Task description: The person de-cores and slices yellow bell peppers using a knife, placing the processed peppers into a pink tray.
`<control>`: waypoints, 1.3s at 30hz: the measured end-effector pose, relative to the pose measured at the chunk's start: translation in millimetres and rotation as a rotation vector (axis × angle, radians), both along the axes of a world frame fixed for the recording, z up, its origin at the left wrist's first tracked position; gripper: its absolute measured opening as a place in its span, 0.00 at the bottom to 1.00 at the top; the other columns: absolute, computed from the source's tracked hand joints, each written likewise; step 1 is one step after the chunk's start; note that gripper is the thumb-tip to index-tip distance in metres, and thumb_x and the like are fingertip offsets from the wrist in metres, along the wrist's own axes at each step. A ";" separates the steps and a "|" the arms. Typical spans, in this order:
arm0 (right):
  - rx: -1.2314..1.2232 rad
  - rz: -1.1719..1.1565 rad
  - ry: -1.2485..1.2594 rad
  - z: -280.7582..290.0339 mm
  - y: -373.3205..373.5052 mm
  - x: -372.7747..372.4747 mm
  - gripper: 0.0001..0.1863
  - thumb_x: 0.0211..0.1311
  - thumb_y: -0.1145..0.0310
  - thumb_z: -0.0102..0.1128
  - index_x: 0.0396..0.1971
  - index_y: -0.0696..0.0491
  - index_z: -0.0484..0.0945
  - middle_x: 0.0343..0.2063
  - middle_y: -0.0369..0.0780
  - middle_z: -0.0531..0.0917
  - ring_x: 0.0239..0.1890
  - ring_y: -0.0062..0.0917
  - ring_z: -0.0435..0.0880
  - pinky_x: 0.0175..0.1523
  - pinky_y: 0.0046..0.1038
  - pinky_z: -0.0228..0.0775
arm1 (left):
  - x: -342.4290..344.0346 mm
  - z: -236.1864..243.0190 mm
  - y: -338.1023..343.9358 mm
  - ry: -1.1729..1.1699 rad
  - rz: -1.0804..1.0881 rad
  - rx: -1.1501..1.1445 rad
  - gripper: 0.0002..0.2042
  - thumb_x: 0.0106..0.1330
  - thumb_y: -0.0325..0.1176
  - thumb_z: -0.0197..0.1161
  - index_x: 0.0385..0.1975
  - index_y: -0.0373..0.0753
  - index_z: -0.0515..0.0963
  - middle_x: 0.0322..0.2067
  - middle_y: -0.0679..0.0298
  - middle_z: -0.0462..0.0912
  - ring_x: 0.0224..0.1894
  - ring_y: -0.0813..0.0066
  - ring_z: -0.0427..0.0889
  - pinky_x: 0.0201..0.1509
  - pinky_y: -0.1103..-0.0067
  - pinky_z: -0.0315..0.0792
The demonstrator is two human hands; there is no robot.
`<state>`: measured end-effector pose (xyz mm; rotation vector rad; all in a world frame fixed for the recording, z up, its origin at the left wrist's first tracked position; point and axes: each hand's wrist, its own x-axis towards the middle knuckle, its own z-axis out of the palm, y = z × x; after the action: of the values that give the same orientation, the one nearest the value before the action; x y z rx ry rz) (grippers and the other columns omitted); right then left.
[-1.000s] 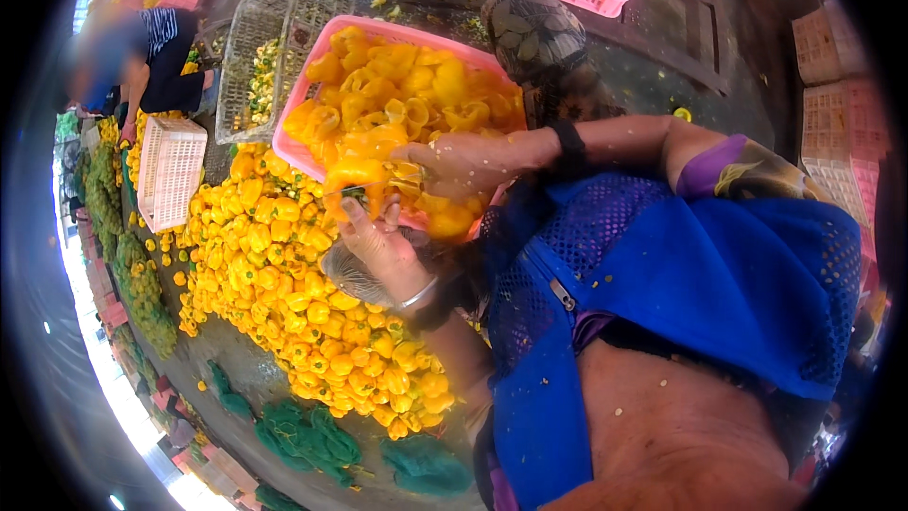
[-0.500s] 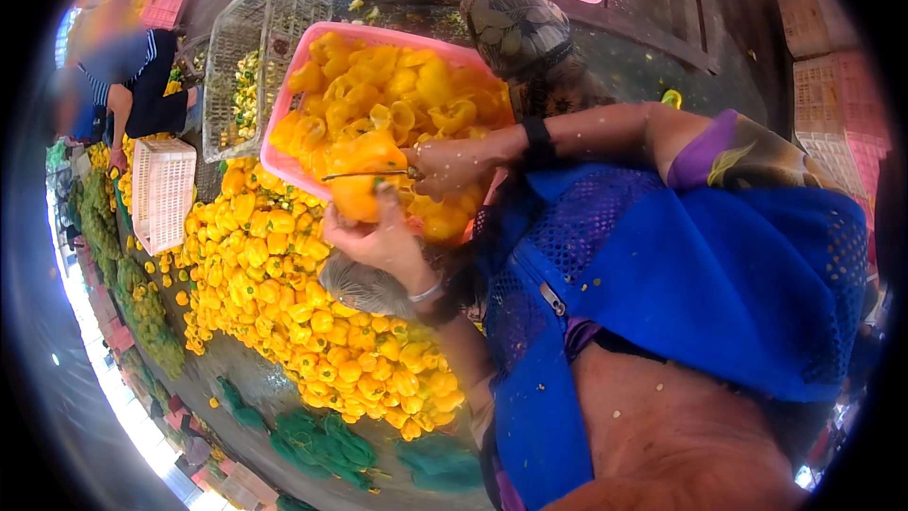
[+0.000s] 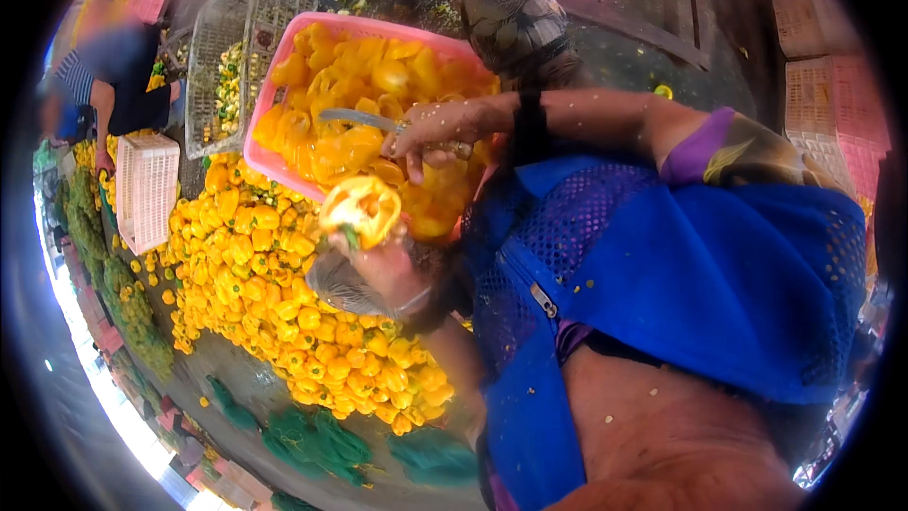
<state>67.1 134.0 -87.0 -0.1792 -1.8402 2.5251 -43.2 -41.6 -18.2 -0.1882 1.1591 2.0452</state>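
Cupped from below, a cut yellow bell pepper (image 3: 359, 211) rests in my left hand (image 3: 390, 270), its pale hollow inside facing up and some green at its lower edge. My right hand (image 3: 430, 137) is closed on a knife (image 3: 359, 118); the blade points left over the pink crate (image 3: 345, 21), and the fingers cover the handle. Cut yellow pepper pieces (image 3: 331, 151) fill that crate under both hands. Below it spreads a big heap of whole yellow bell peppers (image 3: 274, 274).
A grey mesh crate (image 3: 203, 85) holding pale and green scraps stands left of the pink one. A pale pink crate (image 3: 147, 189) is farther left, near a bent-over person (image 3: 123, 85). Green nets (image 3: 312, 440) lie on the floor. Stacked crates (image 3: 813, 104) rise at right.
The knife has come out of the pepper and moved up and away from it. The pepper is turned in my left hand, and its cut inside now shows.
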 end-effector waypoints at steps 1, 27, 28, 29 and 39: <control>0.030 -0.005 -0.009 11.2 -0.4 -1.3 0.20 0.62 0.59 0.53 0.47 0.57 0.74 0.21 0.39 0.80 0.16 0.15 0.71 0.18 0.18 0.59 | -6.2 -11.9 1.5 0.024 -0.059 -0.084 0.30 0.63 0.63 0.48 0.46 0.39 0.71 0.26 0.63 0.79 0.15 0.73 0.71 0.21 0.80 0.69; 0.694 0.039 0.415 42.1 -26.9 -3.0 0.29 0.53 0.58 0.63 0.53 0.57 0.70 0.39 0.44 0.80 0.41 0.26 0.79 0.44 0.29 0.71 | 8.2 -15.8 -19.3 1.014 -0.294 -0.713 0.23 0.49 0.34 0.66 0.45 0.29 0.74 0.32 0.53 0.82 0.35 0.66 0.81 0.42 0.74 0.74; 0.455 0.063 0.248 59.9 -29.5 -2.5 0.29 0.53 0.59 0.63 0.53 0.57 0.70 0.40 0.42 0.80 0.42 0.25 0.78 0.45 0.28 0.71 | 7.3 -31.5 -21.8 1.066 -0.273 -0.759 0.24 0.49 0.35 0.66 0.45 0.30 0.73 0.32 0.51 0.82 0.35 0.62 0.82 0.42 0.73 0.74; 0.367 0.078 0.157 60.8 -28.9 -3.5 0.29 0.53 0.59 0.63 0.53 0.57 0.70 0.41 0.42 0.80 0.42 0.23 0.77 0.46 0.27 0.70 | 8.5 -40.8 -24.0 1.123 -0.253 -0.806 0.25 0.48 0.36 0.67 0.46 0.30 0.73 0.32 0.50 0.82 0.35 0.58 0.82 0.43 0.71 0.74; 0.621 -0.050 -0.095 63.1 -41.9 -5.7 0.21 0.51 0.74 0.59 0.48 0.60 0.71 0.39 0.38 0.79 0.43 0.18 0.76 0.49 0.22 0.68 | 21.9 -7.5 -12.1 1.075 -0.154 -0.978 0.15 0.46 0.40 0.68 0.28 0.36 0.78 0.25 0.50 0.81 0.31 0.51 0.81 0.36 0.66 0.74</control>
<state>61.4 92.1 -24.0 -0.3256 -2.5019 1.8196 -21.3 -53.6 -25.6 0.5968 2.6511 1.2037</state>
